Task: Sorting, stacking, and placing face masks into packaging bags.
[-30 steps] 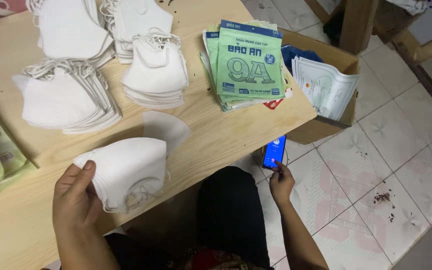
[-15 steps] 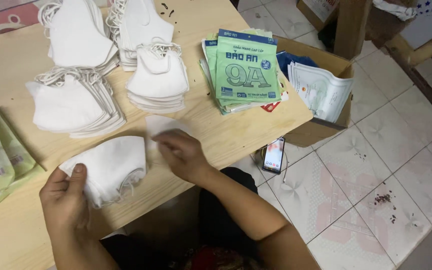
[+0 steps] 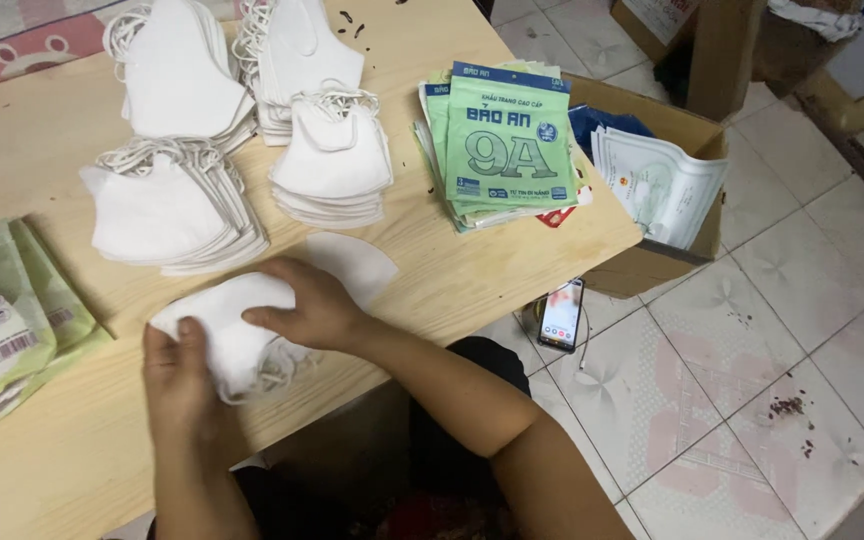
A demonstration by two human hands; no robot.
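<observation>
Small home workshop for packing face masks. Low wooden desk (image 3: 472, 290) set on a tiled floor (image 3: 752, 330) with bits of dirt. Stacks of white masks (image 3: 167, 215) beside a pile of green printed bags (image 3: 507, 140). Open cardboard box (image 3: 652, 260) of more bags alongside; a phone (image 3: 561, 312) lies on the floor.

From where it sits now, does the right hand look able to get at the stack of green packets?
Probably yes. The right hand rests on the small pile of white masks, and bare table lies between it and the stack of green packets. Only the loose white piece lies near that path, flat.
</observation>
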